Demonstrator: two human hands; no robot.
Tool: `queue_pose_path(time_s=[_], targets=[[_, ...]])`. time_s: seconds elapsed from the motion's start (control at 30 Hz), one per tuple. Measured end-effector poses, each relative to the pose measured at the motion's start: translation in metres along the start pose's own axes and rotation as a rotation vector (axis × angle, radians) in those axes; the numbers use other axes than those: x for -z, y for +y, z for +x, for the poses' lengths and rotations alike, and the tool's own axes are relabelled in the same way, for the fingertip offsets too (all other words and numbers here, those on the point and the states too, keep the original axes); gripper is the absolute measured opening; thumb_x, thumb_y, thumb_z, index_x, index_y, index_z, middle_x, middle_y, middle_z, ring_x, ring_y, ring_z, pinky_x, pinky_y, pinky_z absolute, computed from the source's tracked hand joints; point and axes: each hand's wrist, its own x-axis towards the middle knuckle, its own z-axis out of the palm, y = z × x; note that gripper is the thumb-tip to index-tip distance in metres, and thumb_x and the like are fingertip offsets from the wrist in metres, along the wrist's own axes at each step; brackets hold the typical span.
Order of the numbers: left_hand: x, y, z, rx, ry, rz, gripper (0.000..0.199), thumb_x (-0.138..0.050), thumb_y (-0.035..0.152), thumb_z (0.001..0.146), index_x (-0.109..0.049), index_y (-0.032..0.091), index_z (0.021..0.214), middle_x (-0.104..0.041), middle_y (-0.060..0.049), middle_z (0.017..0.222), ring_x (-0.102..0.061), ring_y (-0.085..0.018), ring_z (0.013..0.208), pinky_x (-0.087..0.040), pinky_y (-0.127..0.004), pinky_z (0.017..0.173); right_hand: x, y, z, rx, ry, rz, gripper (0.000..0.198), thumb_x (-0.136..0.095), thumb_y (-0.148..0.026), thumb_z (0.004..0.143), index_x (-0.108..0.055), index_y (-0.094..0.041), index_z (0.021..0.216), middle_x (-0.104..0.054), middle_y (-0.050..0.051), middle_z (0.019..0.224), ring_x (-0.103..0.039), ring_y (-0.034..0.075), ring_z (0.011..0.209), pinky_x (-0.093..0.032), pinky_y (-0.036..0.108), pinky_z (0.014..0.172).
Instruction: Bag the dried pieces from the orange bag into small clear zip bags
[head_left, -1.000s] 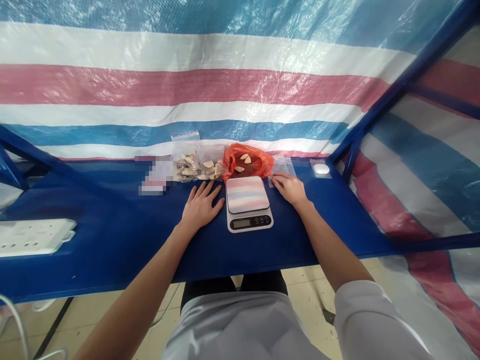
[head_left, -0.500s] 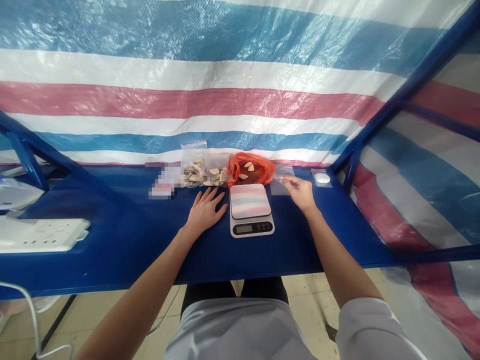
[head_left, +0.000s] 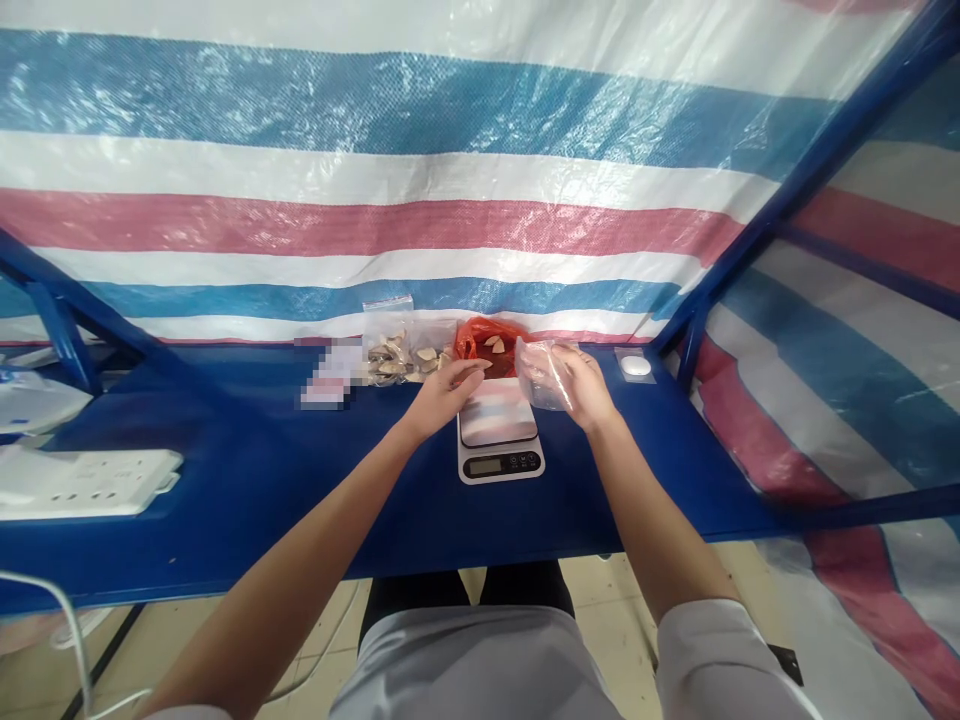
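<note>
My left hand (head_left: 446, 395) reaches over the back edge of the kitchen scale (head_left: 499, 425), thumb and fingers drawn together at a pale dried slice by the mouth of the red plastic bag (head_left: 469, 338). More dried slices (head_left: 497, 345) lie inside that bag. To the right of the scale, my right hand (head_left: 585, 385) is closed on a clear plastic bag (head_left: 541, 375), raised off the table and tilted towards the red bag. No contents show in the clear bag. Left of the red bag stand two zip bags of slices, a fuller one (head_left: 388, 350) and a lower one (head_left: 429, 350).
A small clear packet with a round white item (head_left: 637, 366) lies at the right. Papers (head_left: 330, 372), partly blurred out, lie left of the zip bags. A white power strip (head_left: 97, 480) is at the far left. Striped sheeting (head_left: 375, 230) and blue frame bars (head_left: 712, 285) enclose the table.
My left hand has lifted from the table and moved right to the red bag. My right hand has raised the clear bag and brought it left, beside the red bag.
</note>
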Motion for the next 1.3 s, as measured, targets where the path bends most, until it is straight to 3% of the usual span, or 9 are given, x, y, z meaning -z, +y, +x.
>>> queue_pose_path(time_s=[0.13,0.27,0.47,0.6,0.77,1.0,1.13,1.2,1.3], targets=[[-0.015,0.009,0.011,0.183,-0.046,-0.362,0.048,-0.073,0.054,0.081,-0.071,0.021,0.115,-0.069,-0.01,0.128,-0.062,-0.028,0.121,-0.051,-0.042,0.103,-0.019,0.01,0.006,0.009,-0.021,0.039,0.038,-0.061,-0.05,0.081,-0.073,-0.018,0.097,-0.077,0.011,0.111,-0.07,0.032,0.115,-0.059,0.046,0.096],[-0.017,0.007,0.014,0.234,-0.105,-0.579,0.039,-0.078,0.049,0.077,-0.074,0.023,0.106,-0.074,-0.006,0.112,-0.068,-0.023,0.105,-0.053,-0.039,0.096,-0.03,0.018,0.012,0.036,-0.036,0.06,0.039,-0.055,-0.049,0.082,-0.071,-0.018,0.098,-0.076,0.012,0.116,-0.067,0.031,0.119,-0.057,0.046,0.1],[-0.005,-0.005,0.015,0.245,0.081,-0.659,0.038,-0.09,0.037,0.061,-0.076,0.02,0.092,-0.069,0.001,0.081,-0.063,-0.013,0.075,-0.052,-0.028,0.072,-0.031,0.022,0.01,0.022,0.012,0.168,0.02,-0.062,-0.037,0.081,-0.072,-0.022,0.089,-0.078,0.006,0.109,-0.068,0.028,0.118,-0.057,0.043,0.102],[0.007,-0.008,0.017,0.195,0.159,-0.601,0.041,-0.092,0.04,0.055,-0.077,0.018,0.087,-0.07,-0.001,0.081,-0.061,-0.012,0.07,-0.05,-0.025,0.067,-0.027,0.023,0.005,-0.083,0.014,0.211,0.017,-0.072,-0.037,0.078,-0.074,-0.022,0.086,-0.079,0.005,0.104,-0.072,0.026,0.11,-0.06,0.038,0.094],[0.03,-0.01,0.026,0.052,0.213,-0.345,0.047,-0.089,0.05,0.057,-0.078,0.016,0.088,-0.073,-0.004,0.086,-0.064,-0.016,0.074,-0.053,-0.03,0.073,-0.025,0.023,0.008,-0.121,-0.042,0.146,0.034,-0.075,-0.053,0.08,-0.075,-0.02,0.091,-0.08,0.008,0.098,-0.076,0.024,0.093,-0.063,0.034,0.077],[0.067,0.011,0.042,-0.05,-0.051,0.123,0.043,-0.077,0.055,0.072,-0.08,0.02,0.097,-0.073,-0.003,0.075,-0.061,-0.016,0.064,-0.05,-0.027,0.063,-0.05,0.009,0.022,-0.152,-0.162,-0.147,0.034,-0.069,-0.049,0.087,-0.075,-0.022,0.106,-0.078,0.008,0.105,-0.075,0.022,0.094,-0.062,0.027,0.064],[0.071,0.013,0.051,-0.091,-0.168,0.159,0.04,-0.076,0.054,0.074,-0.08,0.021,0.097,-0.075,-0.004,0.079,-0.064,-0.017,0.069,-0.052,-0.027,0.066,-0.063,0.013,0.034,-0.101,-0.136,-0.223,0.031,-0.079,-0.041,0.078,-0.076,-0.019,0.1,-0.078,0.007,0.098,-0.075,0.021,0.088,-0.061,0.025,0.062],[0.068,0.004,0.055,-0.112,-0.165,0.159,0.042,-0.075,0.056,0.074,-0.079,0.02,0.097,-0.076,-0.005,0.085,-0.066,-0.018,0.073,-0.054,-0.029,0.069,-0.065,0.02,0.04,-0.098,-0.105,-0.219,0.028,-0.081,-0.037,0.074,-0.077,-0.019,0.095,-0.078,0.006,0.092,-0.075,0.021,0.083,-0.062,0.027,0.062],[0.063,-0.013,0.056,-0.209,-0.039,0.236,0.041,-0.071,0.054,0.081,-0.078,0.019,0.1,-0.076,-0.008,0.1,-0.069,-0.022,0.085,-0.056,-0.032,0.079,-0.062,0.033,0.046,-0.108,-0.05,-0.192,0.023,-0.08,-0.035,0.073,-0.076,-0.019,0.09,-0.077,0.005,0.083,-0.076,0.023,0.078,-0.063,0.032,0.062]])
